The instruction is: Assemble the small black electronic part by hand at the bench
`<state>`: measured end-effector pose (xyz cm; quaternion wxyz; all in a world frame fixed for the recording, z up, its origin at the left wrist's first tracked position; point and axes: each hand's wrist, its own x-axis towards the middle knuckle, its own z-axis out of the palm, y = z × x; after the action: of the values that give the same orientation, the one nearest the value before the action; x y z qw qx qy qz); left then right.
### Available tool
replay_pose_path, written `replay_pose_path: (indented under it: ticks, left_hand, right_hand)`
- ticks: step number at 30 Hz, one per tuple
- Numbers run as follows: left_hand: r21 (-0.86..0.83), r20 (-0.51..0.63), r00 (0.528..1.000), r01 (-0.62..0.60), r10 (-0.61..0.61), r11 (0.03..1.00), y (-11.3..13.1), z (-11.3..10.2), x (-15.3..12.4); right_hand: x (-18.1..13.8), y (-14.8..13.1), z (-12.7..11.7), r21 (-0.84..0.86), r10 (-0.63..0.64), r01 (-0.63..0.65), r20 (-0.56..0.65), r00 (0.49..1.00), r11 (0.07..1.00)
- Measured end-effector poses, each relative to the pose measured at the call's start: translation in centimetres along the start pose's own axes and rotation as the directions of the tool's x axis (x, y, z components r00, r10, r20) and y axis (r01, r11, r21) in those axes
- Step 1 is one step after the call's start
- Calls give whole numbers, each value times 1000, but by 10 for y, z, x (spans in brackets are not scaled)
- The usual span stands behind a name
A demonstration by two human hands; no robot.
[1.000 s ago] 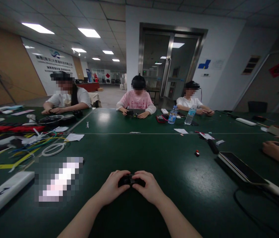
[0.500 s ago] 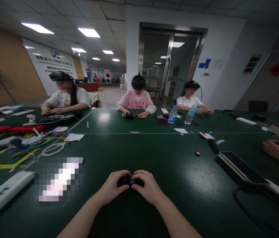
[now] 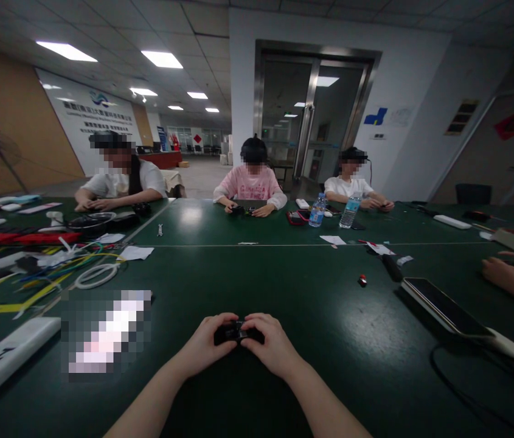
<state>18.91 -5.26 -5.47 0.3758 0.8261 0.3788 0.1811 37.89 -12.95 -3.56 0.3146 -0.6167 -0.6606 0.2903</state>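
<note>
A small black object (image 3: 239, 331) with a few shiny parts sits between my two hands, just above or on the dark green table (image 3: 257, 274); its exact kind is too dark to make out. My left hand (image 3: 208, 344) grips its left end, thumb below and fingers above. On the other end my right hand (image 3: 269, 342) is closed in the same way. The thumbs and fingertips of both hands nearly meet at the middle, and the palms hide the object's ends.
At left lie a white bar marked 2 (image 3: 8, 362), a blurred-out bright device (image 3: 113, 331) and a coiled white cable (image 3: 97, 276). To the right are a phone (image 3: 446, 307) and a small red item (image 3: 363, 280). Water bottles (image 3: 350, 211) stand farther back; several people sit around.
Both hands keep their grip on the small black object in nearly the same place. The whole view has shifted very slightly.
</note>
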Motion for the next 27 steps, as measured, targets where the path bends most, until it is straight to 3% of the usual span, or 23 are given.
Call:
replay_pose_path:
  ticks: [27]
  left_hand:
    - [-73, 17, 998, 56, -55, 996, -1, -1, 0]
  right_hand:
    - [0, 7, -9, 231, 43, 4, -197, 980, 973]
